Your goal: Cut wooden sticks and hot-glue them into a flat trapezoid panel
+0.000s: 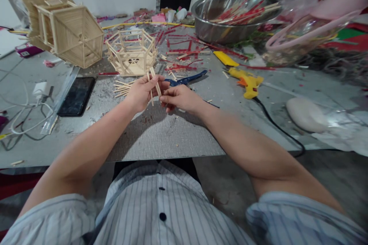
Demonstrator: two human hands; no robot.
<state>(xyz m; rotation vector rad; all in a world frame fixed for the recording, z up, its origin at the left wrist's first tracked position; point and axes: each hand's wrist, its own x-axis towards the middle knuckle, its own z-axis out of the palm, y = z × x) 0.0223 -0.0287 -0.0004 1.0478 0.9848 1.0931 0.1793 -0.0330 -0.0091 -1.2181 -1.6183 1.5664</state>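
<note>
My left hand (143, 92) is closed around a few thin wooden sticks (153, 80) that stand up between its fingers. My right hand (179, 98) touches the lower ends of those sticks, fingers pinched on them. Both hands hover over a grey mat (161, 134) at the table's middle. Just behind them lies a small heap of loose sticks (122, 88) and a half-built hexagonal stick frame (130, 55). A finished stick house (64, 30) stands at the far left.
A blue-handled tool (186, 80) and a yellow glue gun (248, 82) with a black cord lie right of my hands. A black phone (76, 95), a white charger (40, 89), a steel bowl (227, 17) of red sticks and a pink-rimmed clear container (299, 34) surround them.
</note>
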